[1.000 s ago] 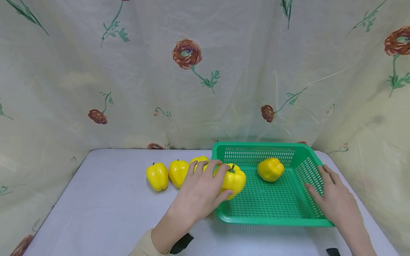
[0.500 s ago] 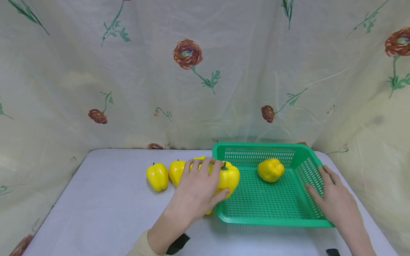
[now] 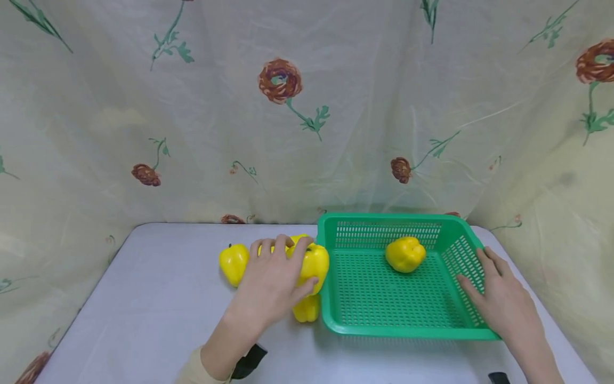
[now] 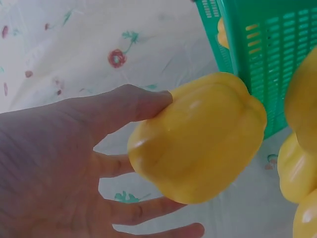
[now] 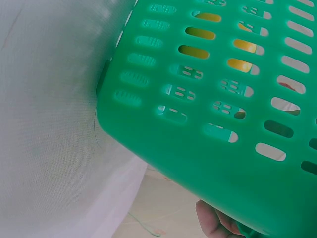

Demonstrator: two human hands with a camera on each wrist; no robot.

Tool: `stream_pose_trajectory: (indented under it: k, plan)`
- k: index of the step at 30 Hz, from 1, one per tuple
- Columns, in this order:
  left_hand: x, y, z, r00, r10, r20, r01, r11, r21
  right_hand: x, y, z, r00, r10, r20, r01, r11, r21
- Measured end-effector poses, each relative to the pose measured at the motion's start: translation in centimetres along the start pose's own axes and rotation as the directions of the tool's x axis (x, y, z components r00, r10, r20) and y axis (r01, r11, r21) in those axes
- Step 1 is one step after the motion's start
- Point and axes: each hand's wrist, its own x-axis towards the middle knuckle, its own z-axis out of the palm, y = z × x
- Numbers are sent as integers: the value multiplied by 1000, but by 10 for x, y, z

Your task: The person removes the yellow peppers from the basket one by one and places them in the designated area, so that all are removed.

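My left hand (image 3: 268,277) holds a yellow bell pepper (image 3: 314,269) just left of the green basket (image 3: 412,333). In the left wrist view the thumb lies on top of this bell pepper (image 4: 203,141), with the fingers beneath and behind it. My right hand (image 3: 510,298) grips the right rim of the basket, thumb over the inner side. The right wrist view shows the basket's slotted wall (image 5: 163,134) close up and part of the fingers (image 5: 213,220) at its rim. Another yellow bell pepper (image 3: 405,254) lies inside the basket, toward the back.
Several more yellow bell peppers are on the white table (image 3: 144,298), left of the basket: one at the far left (image 3: 232,265), one in front by the basket (image 3: 307,309), others partly behind my left hand. A floral curtain (image 3: 336,160) hangs behind the table.
My left hand and its bell pepper have shifted left, from over the basket's left rim to beside it. The front bell pepper has come into view. The right hand and basket hold still.
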Motion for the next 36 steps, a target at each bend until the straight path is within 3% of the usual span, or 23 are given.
stream_pose_trajectory:
  k: [9,16,19,30,36]
  plan:
    - [-9,-17,-4,988,-125,91,118,990,83,0,0,1,1000,-14,-10,14,1000,4]
    - [-16,-21,-3,990,-123,70,112,984,137,0,1,1,1000,-7,-4,7,1000,2]
    - [-17,-21,0,987,-131,91,118,984,135,0,1,1,1000,-8,-2,8,1000,4]
    - [-18,-23,9,960,-190,207,169,979,118,1,1,1,1000,-10,2,10,1000,6]
    - [-19,-26,16,925,-233,300,205,971,122,0,0,1,1000,-5,7,5,1000,10]
